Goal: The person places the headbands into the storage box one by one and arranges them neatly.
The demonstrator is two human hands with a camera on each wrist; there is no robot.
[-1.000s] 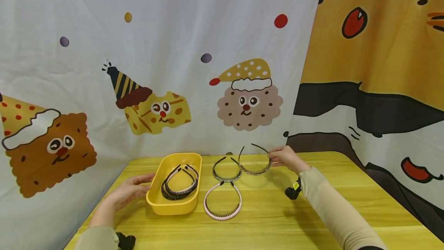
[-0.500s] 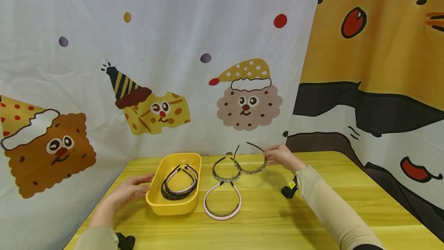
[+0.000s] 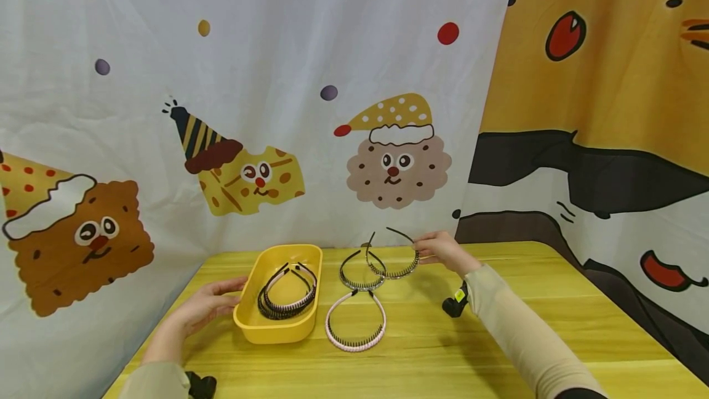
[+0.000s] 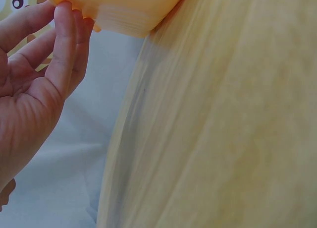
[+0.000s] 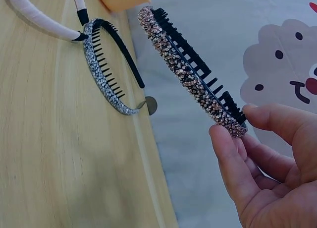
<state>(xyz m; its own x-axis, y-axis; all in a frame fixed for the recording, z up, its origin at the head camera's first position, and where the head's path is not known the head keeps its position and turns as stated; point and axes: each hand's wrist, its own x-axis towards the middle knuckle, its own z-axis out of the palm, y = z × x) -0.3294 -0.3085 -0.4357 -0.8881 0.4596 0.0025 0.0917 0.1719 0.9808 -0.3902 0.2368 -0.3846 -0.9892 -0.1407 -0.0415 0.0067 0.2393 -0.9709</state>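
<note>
In the head view my right hand (image 3: 443,252) pinches one end of a glittery toothed headband (image 3: 396,274) between thumb and fingers, raised at the back of the table. The right wrist view shows its pinkish-silver sequins (image 5: 188,74) and black comb teeth. Behind it, partly overlapped, lies a silver glitter headband (image 3: 360,287) on the table. A pink wrapped headband (image 3: 354,347) lies nearer me. My left hand (image 3: 202,308) rests its fairly straight fingers against the left side of a yellow plastic basket (image 3: 279,334). Inside the basket are several black and pink headbands (image 3: 285,308).
The wood-grain table (image 3: 421,356) ends at a hanging white curtain (image 3: 310,29) printed with cartoon snacks. A small round grey disc (image 5: 151,105) shows by the table's back edge in the right wrist view. An orange patterned cloth (image 3: 620,79) hangs at right.
My right hand has moved left with the glittery headband, bringing it over the silver one on the table. The left hand and basket have stayed in place.
</note>
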